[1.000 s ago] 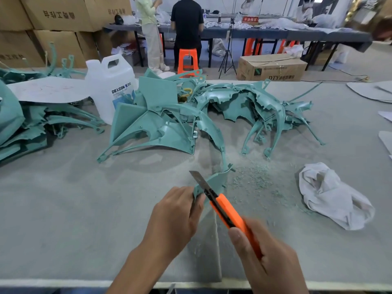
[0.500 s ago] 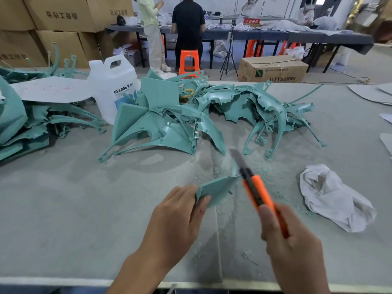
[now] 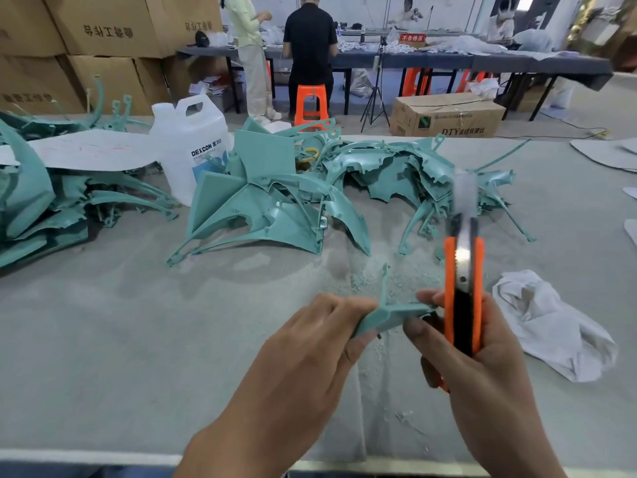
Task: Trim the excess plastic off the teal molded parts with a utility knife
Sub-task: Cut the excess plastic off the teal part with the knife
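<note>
Grey tabletop (image 3: pixel 138 339) is collecting shavings (image 3: pixel 372 277) while, toward its front edge, the left hand (image 3: pixel 310 346) is pinching a small teal part (image 3: pixel 389 317), the right hand (image 3: pixel 482 367) is gripping the utility knife (image 3: pixel 463 288), its blurred blade seemingly lifted clear, and a ragged-edged pile of parts (image 3: pixel 269 212) is waiting behind.

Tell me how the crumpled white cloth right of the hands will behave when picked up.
The crumpled white cloth is probably floppy: it lies in soft folds and would sag from a pinch. It looks thin, so likely light. It should not roll on the grey matte table.
</note>
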Motion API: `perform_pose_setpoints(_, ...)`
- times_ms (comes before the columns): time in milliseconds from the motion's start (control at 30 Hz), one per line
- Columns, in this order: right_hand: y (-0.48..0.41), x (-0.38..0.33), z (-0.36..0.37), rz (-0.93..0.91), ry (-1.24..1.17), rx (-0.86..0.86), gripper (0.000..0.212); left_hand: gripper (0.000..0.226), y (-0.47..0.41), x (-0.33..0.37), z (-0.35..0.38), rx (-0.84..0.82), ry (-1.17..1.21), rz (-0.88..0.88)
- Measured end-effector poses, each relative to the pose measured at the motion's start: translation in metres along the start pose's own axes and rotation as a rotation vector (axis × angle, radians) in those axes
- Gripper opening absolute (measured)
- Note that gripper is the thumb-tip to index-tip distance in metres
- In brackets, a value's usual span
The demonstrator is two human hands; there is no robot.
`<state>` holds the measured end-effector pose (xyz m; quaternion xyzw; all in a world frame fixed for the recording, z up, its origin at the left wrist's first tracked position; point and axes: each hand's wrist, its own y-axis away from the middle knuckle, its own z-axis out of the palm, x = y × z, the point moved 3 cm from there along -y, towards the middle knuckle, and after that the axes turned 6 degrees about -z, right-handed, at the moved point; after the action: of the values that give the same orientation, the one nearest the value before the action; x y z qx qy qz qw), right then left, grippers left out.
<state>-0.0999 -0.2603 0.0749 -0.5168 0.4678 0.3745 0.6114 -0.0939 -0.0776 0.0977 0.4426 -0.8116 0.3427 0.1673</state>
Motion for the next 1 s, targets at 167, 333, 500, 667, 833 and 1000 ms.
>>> perform_pose_setpoints(167,-0.002,-0.006,-0.008,-0.049,-0.022,0.001,0.056,0.015,-0.001,0.003,-0.003,0.191,0.102,-0.008)
perform_pose_setpoints(333,-0.001,-0.008,-0.001,-0.025,-0.354,0.025,0.062,0.045,0.002,-0.015,0.001,0.332,0.695,-0.29)
perform_pose_setpoints(500,0.007,0.01,0.025,0.185,-0.528,0.066,0.025,0.022,0.002,-0.012,0.003,0.182,0.434,-0.247)
perform_pose_setpoints(667,0.012,0.053,0.017,0.48,-0.449,0.257,0.027,0.028,0.0,-0.04,-0.026,0.051,-0.103,-0.452)
perform_pose_setpoints(833,0.036,0.089,0.035,0.717,-0.36,0.039,0.019,0.024,-0.015,-0.061,-0.034,-0.12,-0.444,-0.54)
perform_pose_setpoints(1000,0.045,0.095,0.059,0.754,-0.312,-0.137,0.02,0.021,-0.025,-0.07,-0.015,-0.317,-0.602,-0.517)
